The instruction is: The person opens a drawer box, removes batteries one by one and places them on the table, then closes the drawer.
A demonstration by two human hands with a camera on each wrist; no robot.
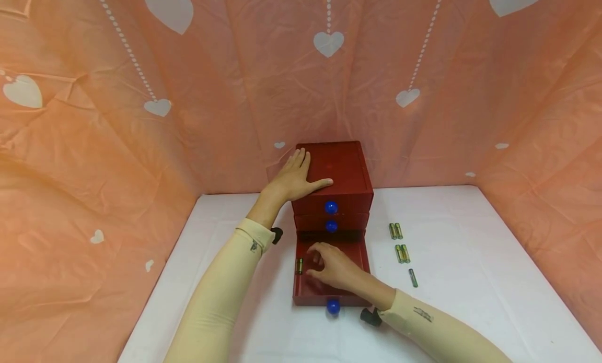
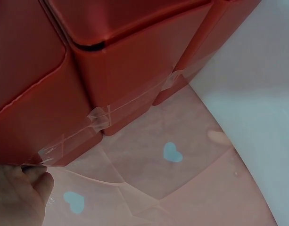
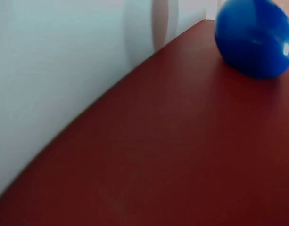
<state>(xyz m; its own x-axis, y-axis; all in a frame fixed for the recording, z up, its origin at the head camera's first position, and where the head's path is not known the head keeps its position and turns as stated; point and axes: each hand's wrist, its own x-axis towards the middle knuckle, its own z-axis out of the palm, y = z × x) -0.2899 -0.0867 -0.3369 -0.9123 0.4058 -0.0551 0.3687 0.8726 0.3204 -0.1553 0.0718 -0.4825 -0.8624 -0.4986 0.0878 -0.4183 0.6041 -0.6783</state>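
A red cabinet (image 1: 335, 167) with stacked drawers stands at the table's back, its bottom drawer (image 1: 312, 300) pulled out. My left hand (image 1: 293, 181) rests on the cabinet's top at the left edge, fingers and thumb spread. In the left wrist view, part of that hand (image 2: 19, 193) lies against the cabinet's side (image 2: 130, 80). Over the open drawer, my right hand (image 1: 335, 266) has its thumb and bent fingers apart, with nothing visible between them. Just left of its fingertips, green-and-gold battery cells (image 1: 299, 266) lie along the drawer's left wall. The drawer's blue knob (image 3: 255, 35) fills a corner of the right wrist view.
Right of the cabinet, several batteries lie on the white table (image 1: 451, 248): a back pair (image 1: 395, 231), a middle pair (image 1: 402, 253) and a single battery (image 1: 413, 278). Two blue knobs (image 1: 331, 207) mark the upper drawers. A pink heart-patterned cloth (image 1: 291, 65) hangs behind.
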